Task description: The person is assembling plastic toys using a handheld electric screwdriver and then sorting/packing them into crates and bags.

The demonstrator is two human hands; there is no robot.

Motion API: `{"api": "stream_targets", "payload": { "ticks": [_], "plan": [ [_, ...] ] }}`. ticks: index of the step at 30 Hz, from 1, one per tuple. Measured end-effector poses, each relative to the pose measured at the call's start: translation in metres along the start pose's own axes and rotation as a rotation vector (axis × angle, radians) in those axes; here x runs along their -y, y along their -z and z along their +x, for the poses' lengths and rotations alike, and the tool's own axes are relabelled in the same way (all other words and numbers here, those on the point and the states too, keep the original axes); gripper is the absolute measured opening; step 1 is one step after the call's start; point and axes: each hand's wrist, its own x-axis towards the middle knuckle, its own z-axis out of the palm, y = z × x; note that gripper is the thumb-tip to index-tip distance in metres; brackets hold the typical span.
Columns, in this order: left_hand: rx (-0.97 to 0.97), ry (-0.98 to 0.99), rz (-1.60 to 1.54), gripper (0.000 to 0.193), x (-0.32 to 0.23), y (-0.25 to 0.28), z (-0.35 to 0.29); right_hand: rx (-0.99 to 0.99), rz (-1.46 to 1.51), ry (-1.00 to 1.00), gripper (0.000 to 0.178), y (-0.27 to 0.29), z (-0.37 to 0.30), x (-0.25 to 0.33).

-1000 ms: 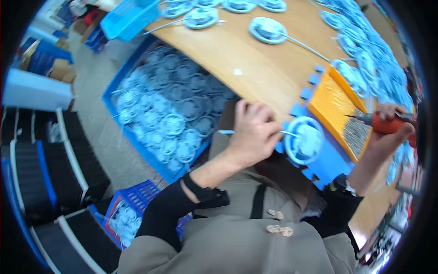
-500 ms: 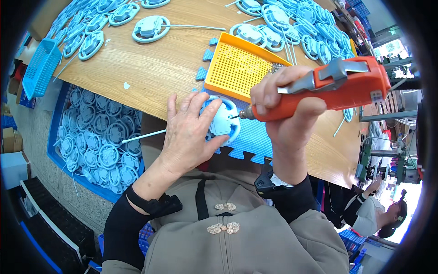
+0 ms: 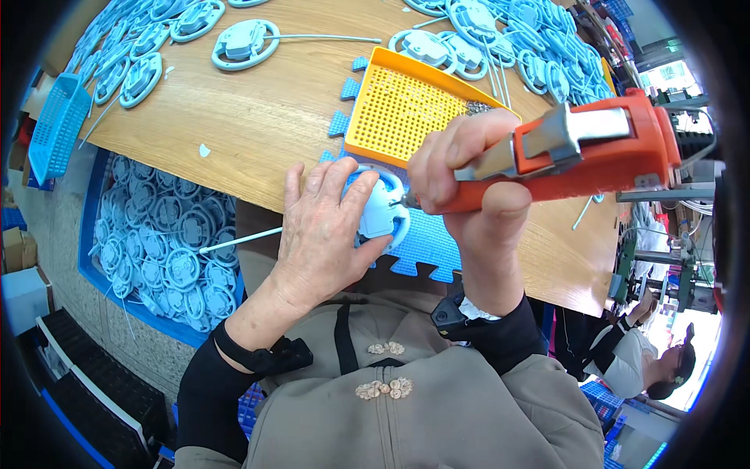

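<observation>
My left hand (image 3: 324,223) grips a light-blue plastic part (image 3: 381,209), a rounded housing within a ring. Its fingers lie over the far side and the thumb presses the near edge. A thin blue rod (image 3: 242,238) sticks out to the left beyond this hand. My right hand (image 3: 484,184) is wrapped round an orange powered screwdriver (image 3: 601,152) with a metal lever, held nearly level. The driver's tip points left and meets the part at a small dark hole; whether a screw sits there is too small to tell. Beneath the part lies a blue foam mat (image 3: 426,248).
A yellow perforated tray (image 3: 398,105) with small metal screws (image 3: 480,107) stands just beyond my hands. Similar blue parts (image 3: 246,43) lie across the wooden table (image 3: 234,125). A blue crate (image 3: 90,262) full of them is at lower left. Another person (image 3: 637,359) sits at right.
My right hand and the screwdriver have moved slightly left, closer to the plastic part. The left hand keeps its grip. The whole view has shifted a little.
</observation>
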Motion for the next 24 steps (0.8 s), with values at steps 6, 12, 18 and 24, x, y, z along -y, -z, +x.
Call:
{"api": "stream_targets", "payload": {
  "ticks": [6, 12, 18, 24],
  "plan": [
    [-0.009, -0.044, -0.033, 0.061, 0.003, 0.003, 0.004, 0.093, 0.081, -0.051, 0.056, 0.0, 0.004, -0.003],
    [0.026, 0.041, 0.136, 0.065, 0.028, 0.058, -0.032, -0.016, 0.292, 0.067, 0.058, 0.026, 0.018, -0.001],
    [0.003, 0.219, 0.33, 0.067, 0.084, 0.116, -0.034, -0.222, 0.129, 0.076, 0.045, 0.047, 0.053, -0.029],
    [-0.147, 0.13, 0.425, 0.065, 0.172, 0.084, 0.079, -0.284, 0.099, 0.068, 0.041, 0.043, 0.07, -0.051]
  ]
}}
